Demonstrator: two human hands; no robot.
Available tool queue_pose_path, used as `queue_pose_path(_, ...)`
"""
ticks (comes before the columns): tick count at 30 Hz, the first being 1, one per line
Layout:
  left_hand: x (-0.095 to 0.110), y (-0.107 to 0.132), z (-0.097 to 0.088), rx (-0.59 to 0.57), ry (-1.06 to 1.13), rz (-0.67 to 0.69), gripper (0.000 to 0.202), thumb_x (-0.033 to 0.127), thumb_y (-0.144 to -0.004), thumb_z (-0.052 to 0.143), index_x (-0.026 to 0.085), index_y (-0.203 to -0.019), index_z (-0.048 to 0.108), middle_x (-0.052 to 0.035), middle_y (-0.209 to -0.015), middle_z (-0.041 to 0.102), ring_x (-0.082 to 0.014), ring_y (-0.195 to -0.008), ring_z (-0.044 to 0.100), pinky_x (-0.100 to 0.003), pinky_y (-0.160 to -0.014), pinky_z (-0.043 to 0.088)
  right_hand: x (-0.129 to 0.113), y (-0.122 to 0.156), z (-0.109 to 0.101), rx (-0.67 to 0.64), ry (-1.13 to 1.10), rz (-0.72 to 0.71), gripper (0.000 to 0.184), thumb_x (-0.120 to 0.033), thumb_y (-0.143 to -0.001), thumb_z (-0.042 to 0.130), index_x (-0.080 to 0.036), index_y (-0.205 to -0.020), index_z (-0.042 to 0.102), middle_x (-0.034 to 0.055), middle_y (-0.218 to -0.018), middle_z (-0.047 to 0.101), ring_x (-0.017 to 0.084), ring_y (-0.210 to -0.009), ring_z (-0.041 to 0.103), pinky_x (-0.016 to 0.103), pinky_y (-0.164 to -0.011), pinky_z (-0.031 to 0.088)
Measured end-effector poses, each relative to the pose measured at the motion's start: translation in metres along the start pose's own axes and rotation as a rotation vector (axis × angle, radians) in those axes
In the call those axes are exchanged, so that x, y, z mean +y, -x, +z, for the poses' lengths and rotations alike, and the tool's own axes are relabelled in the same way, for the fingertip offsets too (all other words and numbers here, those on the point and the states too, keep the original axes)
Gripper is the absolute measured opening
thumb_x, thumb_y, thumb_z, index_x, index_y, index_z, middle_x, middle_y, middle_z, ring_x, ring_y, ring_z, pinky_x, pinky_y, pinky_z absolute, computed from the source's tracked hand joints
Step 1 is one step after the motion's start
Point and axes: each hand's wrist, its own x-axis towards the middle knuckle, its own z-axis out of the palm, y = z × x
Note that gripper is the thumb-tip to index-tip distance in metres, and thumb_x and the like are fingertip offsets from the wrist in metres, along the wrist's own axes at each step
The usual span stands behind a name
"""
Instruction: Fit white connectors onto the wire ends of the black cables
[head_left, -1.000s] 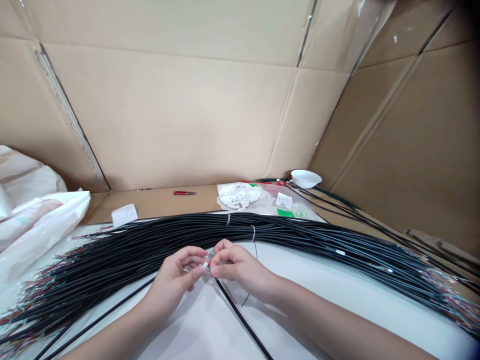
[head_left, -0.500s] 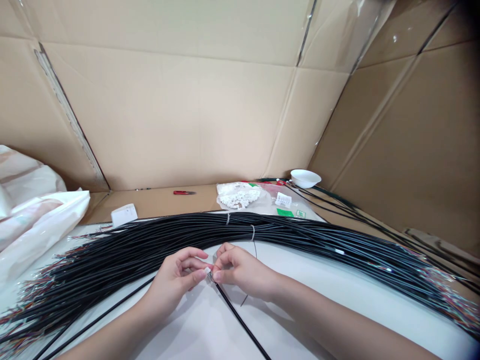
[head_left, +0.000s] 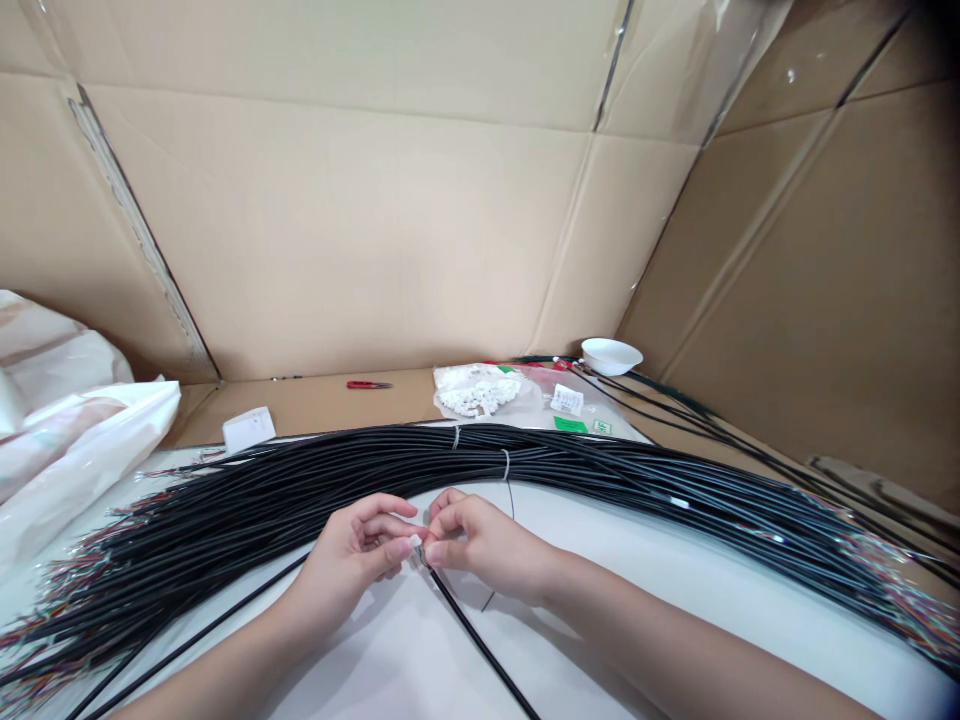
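My left hand (head_left: 352, 562) pinches a small white connector (head_left: 415, 541) between thumb and forefinger. My right hand (head_left: 480, 545) meets it fingertip to fingertip, pinching the end of a single black cable (head_left: 480, 645) that runs down toward me across the white table (head_left: 660, 570). Just beyond both hands lies a thick bundle of black cables (head_left: 300, 485), tied with white bands, spanning the table from left to right, with coloured wire ends showing at both sides.
A clear bag of white connectors (head_left: 480, 393), green labels and a white bowl (head_left: 611, 355) sit at the back right. Red snips (head_left: 369, 385) and a white card (head_left: 249, 430) lie further left. White plastic bags (head_left: 67, 420) are piled at left. Cardboard walls surround the table.
My two hands have drawn slightly closer together over the connector and cable end; nothing else has moved.
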Motion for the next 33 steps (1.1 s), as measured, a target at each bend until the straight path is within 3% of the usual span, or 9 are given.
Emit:
queue_pose_path(9,0.001,0.001,-0.001,0.037,-0.05,0.008,0.022,0.027,-0.069,0.069,0.016,-0.085,0.06,-0.0009,-0.067,0.066,-0.0074,-0.05,0.047,-0.019,-0.049,0.036,0.005,-0.002,0.003,0.095,0.039,-0.056,0.011,-0.021,-0.068,0.056,-0.015,-0.061,0.059,0.0023,-0.082,0.047,0.018,-0.083,0.047,0.029,-0.077,0.036)
queue_pose_path(21,0.005,0.003,0.002,0.108,-0.197,0.002,0.02,0.03,-0.068,0.069,0.017,-0.083,0.064,-0.0034,-0.074,0.066,-0.0123,-0.063,0.053,-0.019,-0.049,0.036,0.007,0.001,0.007,0.183,0.077,-0.104,0.008,-0.02,-0.071,0.053,-0.017,-0.065,0.056,0.0025,-0.086,0.046,0.019,-0.09,0.045,0.03,-0.08,0.035)
queue_pose_path(29,0.006,0.002,0.001,0.079,-0.264,0.004,0.02,0.031,-0.07,0.066,0.017,-0.085,0.067,-0.0033,-0.074,0.063,-0.0119,-0.061,0.049,-0.02,-0.051,0.037,0.008,0.001,0.01,0.192,0.047,-0.101,0.008,-0.016,-0.071,0.054,-0.017,-0.064,0.056,0.0024,-0.086,0.046,0.018,-0.09,0.045,0.03,-0.081,0.035)
queue_pose_path(33,0.01,0.002,0.003,0.043,-0.284,0.056,0.018,0.031,-0.07,0.065,0.017,-0.081,0.068,-0.0049,-0.087,0.06,-0.0131,-0.065,0.049,-0.02,-0.05,0.038,0.008,0.001,0.009,0.181,0.06,-0.127,0.009,-0.017,-0.071,0.054,-0.017,-0.063,0.056,0.0022,-0.085,0.046,0.017,-0.09,0.045,0.03,-0.082,0.035)
